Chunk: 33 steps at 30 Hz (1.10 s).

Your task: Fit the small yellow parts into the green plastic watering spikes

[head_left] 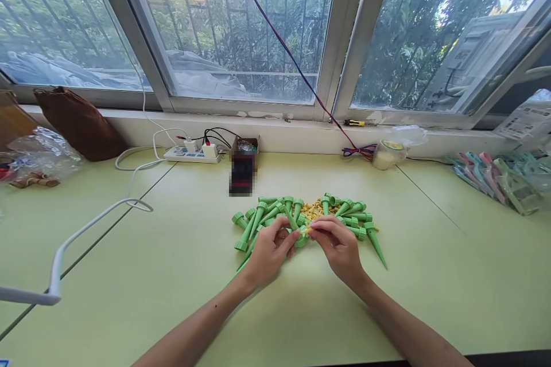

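Fingertips of both hands meet over a pile of green plastic watering spikes (257, 219) with ribbed caps. Between them is a small yellow piece (305, 230), its exact kind too small to make out. My left hand (275, 243) is closed in a pinch at the piece's left end. At its other end, my right hand (338, 243) pinches with thumb and fingers. Just beyond the hands lies a heap of small yellow pieces (313, 210). Green spikes partly surround that heap, and one spike (377, 246) points toward me on the right. The hands hide part of the pile.
A power strip (191, 153) and a small box (245, 152) stand by the windowsill. A white bent metal arm (55, 264) reaches in from the left. At the back right are a bagged jar (388, 153) and several pastel clips (495, 178).
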{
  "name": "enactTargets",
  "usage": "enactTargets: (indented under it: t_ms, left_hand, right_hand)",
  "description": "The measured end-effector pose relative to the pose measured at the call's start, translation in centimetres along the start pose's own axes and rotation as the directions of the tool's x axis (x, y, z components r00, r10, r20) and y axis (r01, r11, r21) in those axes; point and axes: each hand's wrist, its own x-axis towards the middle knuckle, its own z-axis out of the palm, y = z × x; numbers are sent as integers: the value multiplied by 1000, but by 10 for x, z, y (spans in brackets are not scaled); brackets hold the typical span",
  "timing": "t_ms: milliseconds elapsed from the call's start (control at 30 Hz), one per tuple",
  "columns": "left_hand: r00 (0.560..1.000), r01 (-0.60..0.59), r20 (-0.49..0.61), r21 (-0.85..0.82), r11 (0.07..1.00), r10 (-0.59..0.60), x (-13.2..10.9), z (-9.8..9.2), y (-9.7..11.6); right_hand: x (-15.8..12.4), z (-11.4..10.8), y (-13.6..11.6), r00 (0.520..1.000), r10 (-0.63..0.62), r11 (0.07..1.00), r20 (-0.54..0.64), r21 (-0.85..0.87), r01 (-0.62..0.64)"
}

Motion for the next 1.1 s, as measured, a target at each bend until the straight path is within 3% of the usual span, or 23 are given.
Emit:
enactTargets:
  t_ms: [567, 1100]
  left_hand:
    - [986, -125, -76, 251, 960, 149, -1, -1, -2]
    - [973, -189, -70, 310, 932, 220, 0, -4, -3]
  right_hand:
    - [0, 2, 4, 999, 45, 998, 25, 48, -46]
    - [5, 0, 5, 992, 66, 994, 112, 79, -75]
